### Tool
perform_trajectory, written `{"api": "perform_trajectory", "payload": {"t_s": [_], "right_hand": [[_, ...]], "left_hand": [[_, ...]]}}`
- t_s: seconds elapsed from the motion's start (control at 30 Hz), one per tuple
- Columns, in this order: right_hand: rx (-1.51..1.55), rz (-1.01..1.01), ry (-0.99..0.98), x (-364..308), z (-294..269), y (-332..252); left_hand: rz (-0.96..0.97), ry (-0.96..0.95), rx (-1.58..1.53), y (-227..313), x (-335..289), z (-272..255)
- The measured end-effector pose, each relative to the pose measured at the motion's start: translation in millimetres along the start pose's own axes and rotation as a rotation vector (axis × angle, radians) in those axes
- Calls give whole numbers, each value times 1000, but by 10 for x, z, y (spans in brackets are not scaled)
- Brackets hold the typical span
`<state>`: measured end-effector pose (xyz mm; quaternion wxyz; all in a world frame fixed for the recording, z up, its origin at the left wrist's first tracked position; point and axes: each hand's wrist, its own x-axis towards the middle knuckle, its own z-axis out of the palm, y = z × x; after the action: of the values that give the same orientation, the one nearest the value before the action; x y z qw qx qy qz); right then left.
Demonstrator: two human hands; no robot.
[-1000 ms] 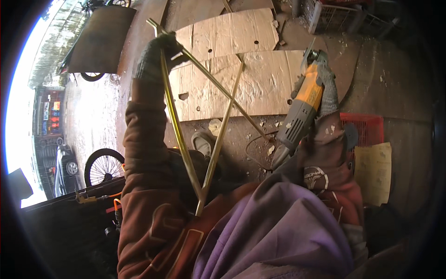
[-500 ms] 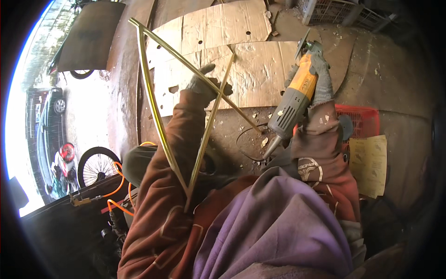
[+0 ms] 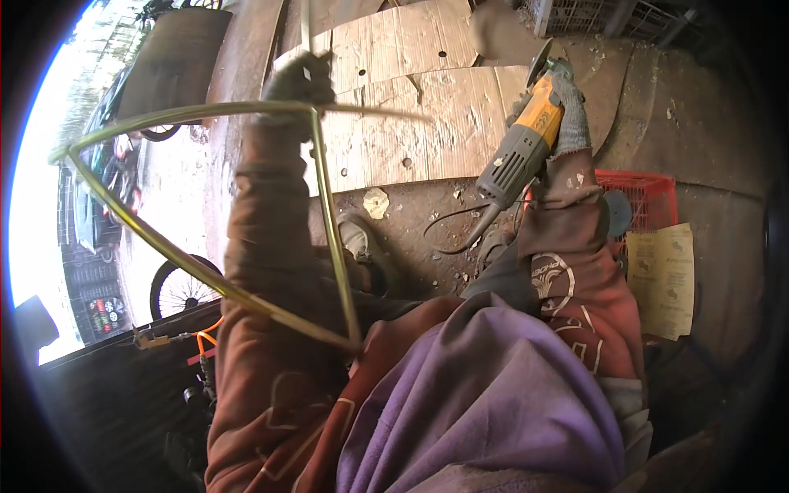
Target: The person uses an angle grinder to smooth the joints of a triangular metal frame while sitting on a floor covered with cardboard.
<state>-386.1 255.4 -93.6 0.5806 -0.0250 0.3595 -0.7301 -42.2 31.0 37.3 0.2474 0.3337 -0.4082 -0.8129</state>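
My left hand (image 3: 297, 84), gloved and blurred by motion, is closed on a triangular frame of gold-coloured metal tubing (image 3: 329, 201). The frame hangs in the air across my left forearm, and one bar sticks up past the hand. On the other side my right hand (image 3: 573, 119), in a grey knitted glove, grips a yellow and grey angle grinder (image 3: 523, 146) near its head. The grinder's disc (image 3: 539, 62) points away from me, edge-on. Its cord runs from the lower end toward the floor.
Cardboard sheets (image 3: 444, 123) lie on the dirty floor ahead. To my right stand a red plastic crate (image 3: 657, 193) and a tan printed sheet (image 3: 662, 279). Grey crates (image 3: 583, 18) sit far off. A bicycle wheel (image 3: 177, 297) and orange hose (image 3: 209, 330) are on the left.
My left hand has moved away from me and to the left, and the metal frame has swung leftward with it. The grinder has barely shifted in my right hand.
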Motion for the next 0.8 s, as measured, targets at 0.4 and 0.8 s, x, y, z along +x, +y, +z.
{"api": "perform_trajectory", "payload": {"t_s": [0.4,0.8], "right_hand": [[-298,-344,132,545,-643,-263],[-25,-116,136,78,-197,-36]], "left_hand": [[520,476,18,416,226,654],[742,510,300,671,668,421]]}}
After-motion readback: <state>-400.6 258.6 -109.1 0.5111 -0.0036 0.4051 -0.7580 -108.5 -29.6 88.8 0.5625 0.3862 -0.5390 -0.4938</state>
